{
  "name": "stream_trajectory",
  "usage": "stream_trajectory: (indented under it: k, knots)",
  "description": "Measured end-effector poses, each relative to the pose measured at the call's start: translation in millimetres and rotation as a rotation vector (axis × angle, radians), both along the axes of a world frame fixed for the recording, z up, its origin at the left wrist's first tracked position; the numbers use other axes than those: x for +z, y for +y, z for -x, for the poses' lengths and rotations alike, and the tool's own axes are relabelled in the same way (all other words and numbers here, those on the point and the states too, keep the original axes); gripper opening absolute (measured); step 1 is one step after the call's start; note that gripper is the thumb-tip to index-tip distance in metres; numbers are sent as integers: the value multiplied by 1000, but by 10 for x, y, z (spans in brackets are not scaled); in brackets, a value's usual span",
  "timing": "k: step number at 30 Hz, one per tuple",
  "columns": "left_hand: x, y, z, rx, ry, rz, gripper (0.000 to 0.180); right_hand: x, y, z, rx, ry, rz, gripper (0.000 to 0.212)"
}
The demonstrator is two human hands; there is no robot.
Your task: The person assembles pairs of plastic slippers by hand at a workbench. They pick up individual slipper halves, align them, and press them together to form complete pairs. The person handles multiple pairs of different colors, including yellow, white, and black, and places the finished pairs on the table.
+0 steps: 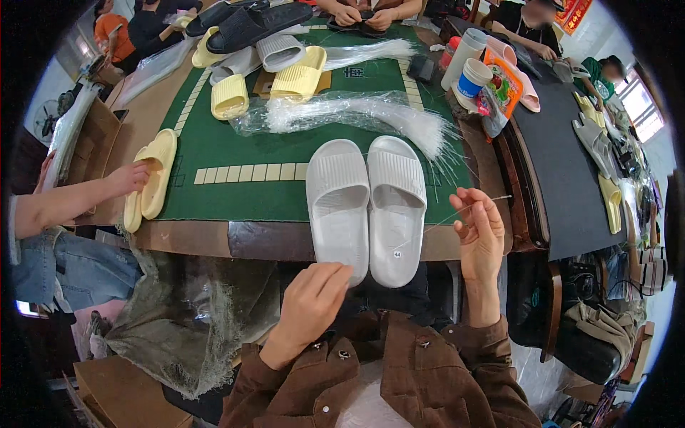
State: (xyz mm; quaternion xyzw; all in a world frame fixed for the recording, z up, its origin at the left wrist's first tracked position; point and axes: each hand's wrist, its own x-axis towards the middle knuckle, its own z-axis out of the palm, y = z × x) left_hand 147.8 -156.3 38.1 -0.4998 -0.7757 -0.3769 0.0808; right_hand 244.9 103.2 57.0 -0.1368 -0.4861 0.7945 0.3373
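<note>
A pair of pale grey-white slippers [340,246] lies side by side near the centre of the frame, toes pointing to the upper edge, heels reaching past the near edge of the tabletop [196,237]. A small round white sticker [397,254] sits on the right slipper's footbed. A thin clear strand [499,199] runs from beside that slipper up to the right hand [482,232], right of centre, whose grip is curled nearly closed, the strand passing between thumb and fingers. The left hand [310,307] is at the left slipper's heel, its grip drawn together at the fingertips; whether it has hold of anything, I cannot tell. Beneath the slippers spreads a green mat [239,203] with a row of cream rectangles. Above them lies a bundle of clear strands [399,118], partly in plastic wrap. At left, a co-worker's hand [128,178] touches yellow slippers [160,178]. Toward the upper left, black slippers [260,30] top a pile with grey and yellow ones; at upper right stand a white-and-blue tub [472,80] and an orange packet [506,91].
</note>
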Motion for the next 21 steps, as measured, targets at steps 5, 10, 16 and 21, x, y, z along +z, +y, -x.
stream_trajectory:
  k: [5,10,16,21]
  knots:
    - [-178,-1,49,-8,2,28,24,-115,-1,-27,3,-190,-122,24]
    - [-272,87,73,-13,-48,7,25,-90,-154,81,191,-435,-220,20]
    - [-306,206,129,73,-113,16,35,-423,-183,186,307,-572,-292,21]
    - [-356,305,259,105,-30,72,60,-589,-227,381,129,-440,-902,35]
